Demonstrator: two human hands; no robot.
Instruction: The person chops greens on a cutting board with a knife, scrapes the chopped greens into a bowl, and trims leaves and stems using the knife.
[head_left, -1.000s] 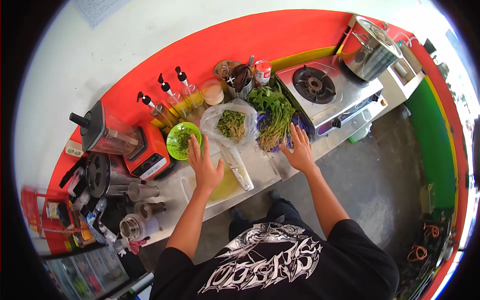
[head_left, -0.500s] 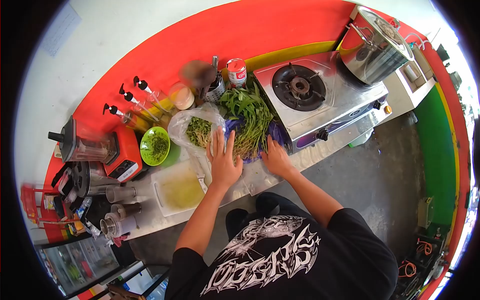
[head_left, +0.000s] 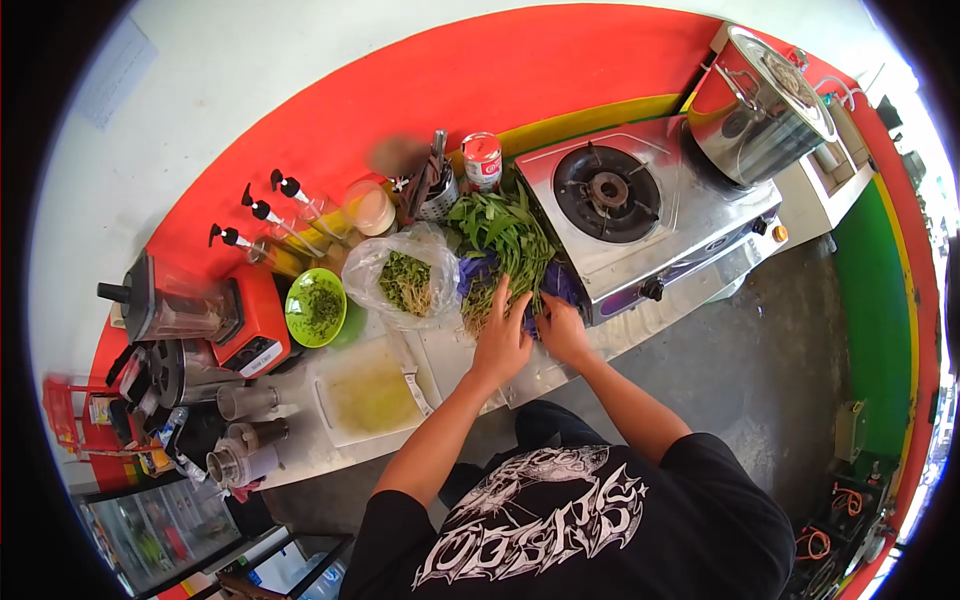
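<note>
A bunch of leafy greens (head_left: 505,235) lies on a purple bag (head_left: 562,284) beside the stove. My left hand (head_left: 502,340) rests on the stem end of the bunch, fingers apart. Close by on the right, my right hand (head_left: 562,328) touches the stems and the bag's edge; its fingers are bent and partly hidden, so any grip is unclear. Left of the greens is a clear plastic bag (head_left: 362,272) with cut greens inside. A knife (head_left: 412,380) lies on the right side of a white cutting board (head_left: 345,432). A green bowl (head_left: 330,338) holds chopped greens.
The stove (head_left: 625,260) has a burner and a large steel pot (head_left: 750,125). Along the red wall stand a red-and-white can (head_left: 482,165), a utensil holder (head_left: 438,203), a jar (head_left: 372,210) and pump bottles (head_left: 300,208). A red blender (head_left: 255,320) stands at left.
Both hands have moved from above the counter down to the greens. My left hand has shifted right, off the plastic bag's side and onto the stems, closer to my right hand.
</note>
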